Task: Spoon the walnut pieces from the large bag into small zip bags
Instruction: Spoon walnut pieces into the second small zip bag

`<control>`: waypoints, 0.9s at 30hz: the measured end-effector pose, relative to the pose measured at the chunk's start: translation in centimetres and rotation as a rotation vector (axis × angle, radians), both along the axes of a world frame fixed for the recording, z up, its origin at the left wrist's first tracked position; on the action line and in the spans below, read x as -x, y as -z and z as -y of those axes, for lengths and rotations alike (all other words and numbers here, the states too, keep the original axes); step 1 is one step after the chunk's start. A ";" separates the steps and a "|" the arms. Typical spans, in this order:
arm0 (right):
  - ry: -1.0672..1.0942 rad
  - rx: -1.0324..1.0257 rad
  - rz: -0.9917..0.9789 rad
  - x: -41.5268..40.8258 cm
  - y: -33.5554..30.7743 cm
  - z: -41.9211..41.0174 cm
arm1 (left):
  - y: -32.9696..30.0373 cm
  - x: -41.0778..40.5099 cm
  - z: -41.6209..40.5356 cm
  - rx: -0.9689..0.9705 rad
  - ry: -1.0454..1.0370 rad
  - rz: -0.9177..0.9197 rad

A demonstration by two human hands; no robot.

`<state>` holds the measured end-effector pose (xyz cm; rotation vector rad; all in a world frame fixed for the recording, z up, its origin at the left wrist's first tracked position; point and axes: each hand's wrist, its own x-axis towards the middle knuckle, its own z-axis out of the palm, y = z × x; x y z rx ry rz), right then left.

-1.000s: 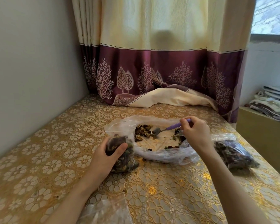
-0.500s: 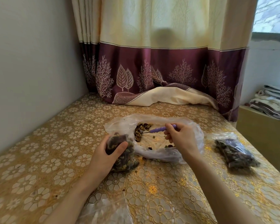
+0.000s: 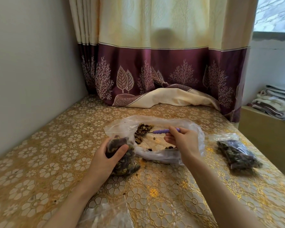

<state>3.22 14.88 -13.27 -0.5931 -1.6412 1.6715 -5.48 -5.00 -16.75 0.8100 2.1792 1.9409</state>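
Note:
A large clear plastic bag (image 3: pixel 122 127) lies open on the table, with a small heap of walnut pieces (image 3: pixel 142 129) at its left side and a few loose bits elsewhere. My right hand (image 3: pixel 182 142) pinches the purple handle of a spoon (image 3: pixel 161 131), whose bowl holds walnut pieces at the edge of the heap. My left hand (image 3: pixel 105 159) grips a small zip bag (image 3: pixel 123 160) packed with walnuts, standing upright just left of the large bag with its mouth up.
A second filled small zip bag (image 3: pixel 237 155) lies to the right near the table's edge. More clear plastic bags (image 3: pixel 105 214) lie at the near edge. The gold flowered tablecloth (image 3: pixel 39 153) meets a wall on the left and a curtain (image 3: pixel 155 76) behind.
My right hand has moved left across the large bag, carrying the spoon into the walnut heap. The left hand and its small bag have stayed put.

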 end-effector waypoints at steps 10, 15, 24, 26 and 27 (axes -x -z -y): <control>-0.098 0.124 0.078 0.1 0.2 0.8 | -0.2 -0.2 -0.1 0.017 0.000 0.007; -0.050 0.218 0.048 -0.1 -0.6 0.1 | -0.1 0.1 0.1 -0.008 0.010 0.052; -0.033 0.189 -0.073 -1.3 -3.2 -0.8 | 0.0 0.3 0.0 -0.047 0.023 0.100; -0.089 0.168 -0.124 -1.9 -4.3 -0.9 | -0.1 0.3 0.0 -0.047 0.031 0.104; -0.120 0.154 -0.143 -2.1 -4.8 -1.0 | -0.1 0.3 0.0 -0.046 0.035 0.103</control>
